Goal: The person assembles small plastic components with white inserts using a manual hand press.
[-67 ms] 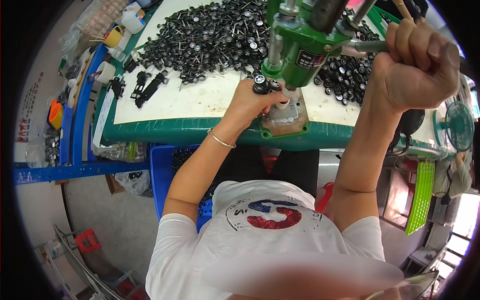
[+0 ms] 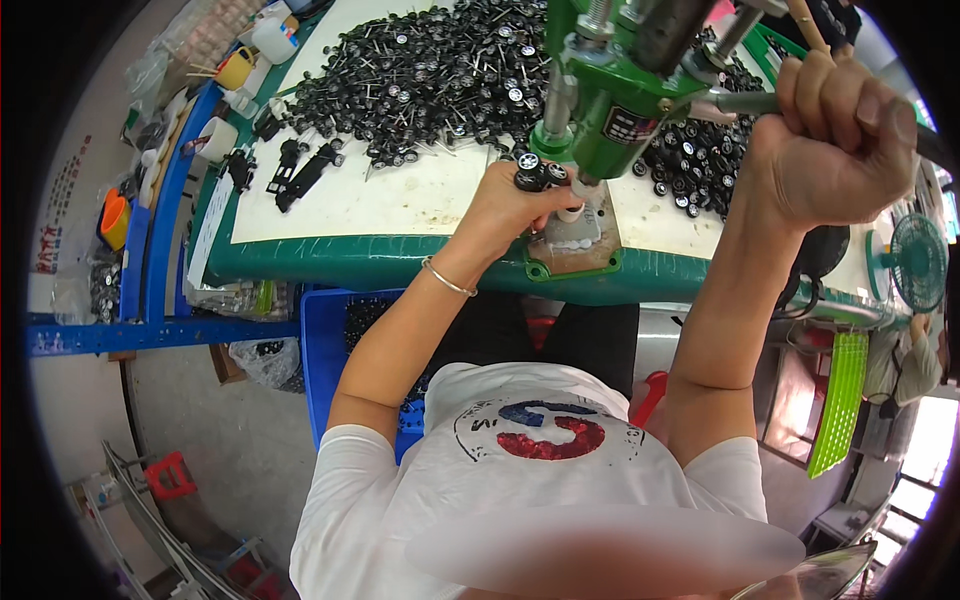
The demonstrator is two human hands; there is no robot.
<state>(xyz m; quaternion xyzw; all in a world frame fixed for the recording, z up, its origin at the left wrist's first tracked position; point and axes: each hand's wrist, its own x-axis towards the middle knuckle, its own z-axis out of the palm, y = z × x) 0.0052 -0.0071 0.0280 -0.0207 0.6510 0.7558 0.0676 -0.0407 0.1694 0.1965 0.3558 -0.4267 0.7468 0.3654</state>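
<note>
My left hand [image 2: 497, 213] is closed around a small black piece with toy car wheels [image 2: 541, 173], whose silver hubs show above the fingers. The rest of that piece is hidden by the hand. It is held at the foot of a green hand press [image 2: 614, 118], right beside the press's ram tip [image 2: 583, 188] and over its base plate [image 2: 573, 258]. My right hand [image 2: 838, 145] is wrapped in a fist around the press's metal lever [image 2: 742, 103], raised at the right.
A large heap of black wheels on metal axles [image 2: 450, 85] covers the table's far side. Loose wheels [image 2: 688, 168] lie right of the press. Black toy car chassis [image 2: 308, 176] lie at the left. A blue bin [image 2: 318, 360] stands below the table edge, and a green fan [image 2: 915, 258] at the right.
The whole view has shifted slightly, so the table and press appear a little further right. Both hands keep their grips, with no clear movement of the lever.
</note>
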